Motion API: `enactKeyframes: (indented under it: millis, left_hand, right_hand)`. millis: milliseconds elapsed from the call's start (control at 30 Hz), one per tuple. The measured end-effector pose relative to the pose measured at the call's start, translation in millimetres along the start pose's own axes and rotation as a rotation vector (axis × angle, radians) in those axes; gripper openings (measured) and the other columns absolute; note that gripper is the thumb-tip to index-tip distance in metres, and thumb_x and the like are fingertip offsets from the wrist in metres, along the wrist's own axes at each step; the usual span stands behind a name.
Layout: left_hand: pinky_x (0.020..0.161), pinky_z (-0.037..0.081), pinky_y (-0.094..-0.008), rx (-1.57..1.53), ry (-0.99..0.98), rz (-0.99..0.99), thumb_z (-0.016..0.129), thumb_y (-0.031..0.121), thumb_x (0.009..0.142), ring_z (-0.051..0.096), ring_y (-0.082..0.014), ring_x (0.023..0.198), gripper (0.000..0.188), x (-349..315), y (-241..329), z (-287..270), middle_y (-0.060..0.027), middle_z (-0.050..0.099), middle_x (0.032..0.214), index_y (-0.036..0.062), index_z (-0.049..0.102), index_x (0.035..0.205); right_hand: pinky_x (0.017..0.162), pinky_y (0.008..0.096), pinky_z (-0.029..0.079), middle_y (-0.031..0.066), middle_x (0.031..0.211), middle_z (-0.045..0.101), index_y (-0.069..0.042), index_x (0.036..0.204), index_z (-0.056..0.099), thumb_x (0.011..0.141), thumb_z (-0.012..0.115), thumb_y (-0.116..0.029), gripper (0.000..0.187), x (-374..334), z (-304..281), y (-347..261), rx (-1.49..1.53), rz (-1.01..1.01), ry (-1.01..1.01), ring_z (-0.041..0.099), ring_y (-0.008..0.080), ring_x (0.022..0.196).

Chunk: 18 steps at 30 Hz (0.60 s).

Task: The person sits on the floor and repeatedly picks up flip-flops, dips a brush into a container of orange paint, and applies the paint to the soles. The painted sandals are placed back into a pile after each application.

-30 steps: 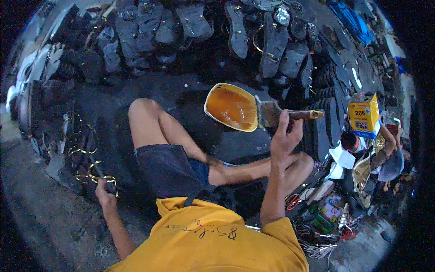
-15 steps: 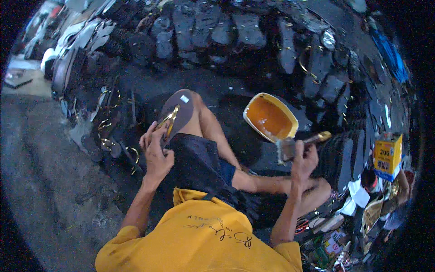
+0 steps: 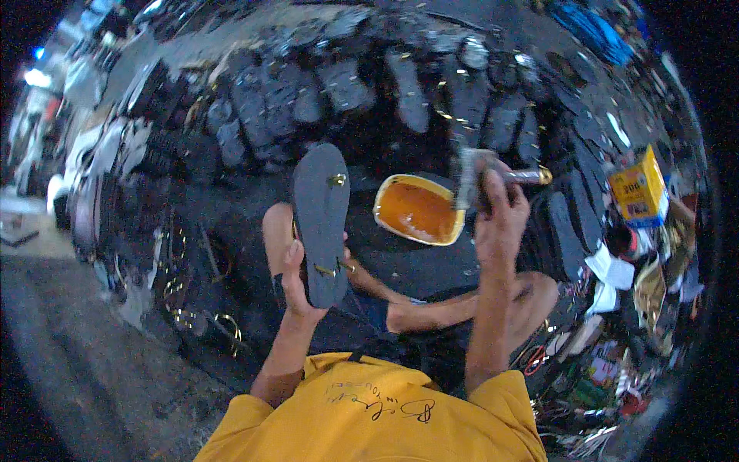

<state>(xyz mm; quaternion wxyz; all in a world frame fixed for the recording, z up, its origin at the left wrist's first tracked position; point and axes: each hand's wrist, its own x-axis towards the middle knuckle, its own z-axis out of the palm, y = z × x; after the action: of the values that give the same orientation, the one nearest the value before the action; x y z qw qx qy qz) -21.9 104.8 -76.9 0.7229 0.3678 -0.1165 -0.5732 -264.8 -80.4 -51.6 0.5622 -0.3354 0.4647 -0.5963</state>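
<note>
My left hand (image 3: 296, 285) is closed round the edges of a dark grey sandal sole (image 3: 322, 208), held upright over my lap. Its underside faces me, and gold strap ends poke through near the toe and the heel half. In my right hand (image 3: 500, 212) is a broad, flat brush (image 3: 473, 175), its bristles towards the left and its handle pointing right. The bristles hang beside the right rim of a cream tub (image 3: 382, 223) that holds orange-brown liquid. The tub sits on the dark floor between the sandal and the brush.
Stacks of dark soles (image 3: 265, 108) curve round the far side, with more soles (image 3: 566, 223) at the right. A yellow box (image 3: 639, 189) stands beyond them. Scraps and tools litter the lower right. Gold straps (image 3: 185, 316) lie at the left, and a blue bundle (image 3: 589, 31) is far off.
My left hand has turned the sandal from its strap side to its underside and raised it. My right hand has lifted the brush up from the tub's near corner. The view has shifted.
</note>
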Motion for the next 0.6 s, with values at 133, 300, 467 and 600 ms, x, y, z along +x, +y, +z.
enactKeyframes:
  millis: [133, 300, 467, 600]
  left_hand:
    - [0.093, 0.058, -0.0422, -0.046, -0.084, -0.097, 0.052, 0.046, 0.103, 0.070, -0.0273, 0.107, 0.060, -1, -32, 11, -0.0178, 0.066, 0.129, 0.0003, 0.051, 0.143]
    - [0.095, 0.058, -0.0448, -0.085, -0.206, -0.083, 0.053, 0.041, 0.104, 0.070, -0.0283, 0.106, 0.058, -29, -36, 43, -0.0173, 0.064, 0.132, 0.0014, 0.048, 0.145]
    - [0.093, 0.059, -0.0426, -0.099, -0.223, -0.068, 0.055, 0.039, 0.103, 0.070, -0.0276, 0.105, 0.056, -4, -39, 46, -0.0156, 0.064, 0.131, 0.0051, 0.045, 0.148]
    - [0.087, 0.061, -0.0374, 0.037, -0.180, -0.161, 0.056, 0.035, 0.102, 0.070, -0.0251, 0.104, 0.057, -13, -41, 36, -0.0133, 0.064, 0.126, 0.0062, 0.043, 0.149]
  right_hand:
    - [0.079, 0.0264, 0.053, 0.0038, 0.095, 0.071, -0.003, 0.111, 0.072, 0.090, 0.079, -0.013, 0.025, -47, 61, -11, -0.310, -0.408, -0.141, 0.064, 0.0099, 0.087]
    - [0.075, 0.0277, 0.052, 0.0030, 0.085, 0.071, -0.002, 0.097, 0.071, 0.085, 0.085, -0.019, 0.025, -26, 60, -24, -0.233, -0.325, -0.018, 0.063, 0.0098, 0.082]
    - [0.070, 0.0265, 0.051, 0.0028, 0.087, 0.071, -0.001, 0.098, 0.070, 0.084, 0.081, -0.013, 0.022, -65, 39, -3, -0.274, -0.356, -0.218, 0.063, 0.0084, 0.076]
    - [0.066, 0.0286, 0.053, 0.0020, 0.080, 0.072, -0.003, 0.092, 0.070, 0.086, 0.085, -0.021, 0.024, -41, 51, -43, -0.188, -0.244, -0.092, 0.064, 0.0073, 0.071]
